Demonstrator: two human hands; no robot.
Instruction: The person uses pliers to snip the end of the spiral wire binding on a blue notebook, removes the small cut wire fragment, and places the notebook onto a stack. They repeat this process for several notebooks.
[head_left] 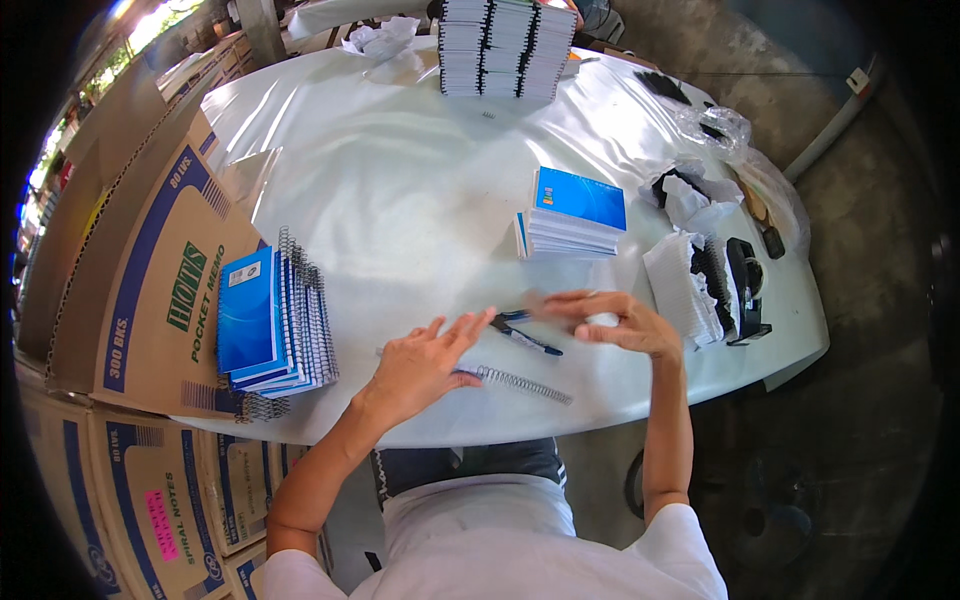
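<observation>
My left hand (425, 365) is over the near part of the white table, its fingers stretched out. A thin metal spiral coil (520, 383) lies at its thumb and runs off to the right; the hand hides the coil's left part. Just beyond the coil, a dark-handled tool that looks like pliers (530, 340) rests between my hands. My right hand (625, 322) hovers at the tool's right, its fingers pointing left and smeared by motion. A whitish patch shows between its thumb and fingers; I cannot make out whether it is held.
Coil-bound blue notebooks (247, 310) stand stacked at left beside a large open carton (150, 290). Past my right hand is a stack of blue-covered pads (580, 210). Crumpled paper (690, 205) and a black tape dispenser (745, 290) line the right edge. Tall book stacks (505, 50) stand at the back.
</observation>
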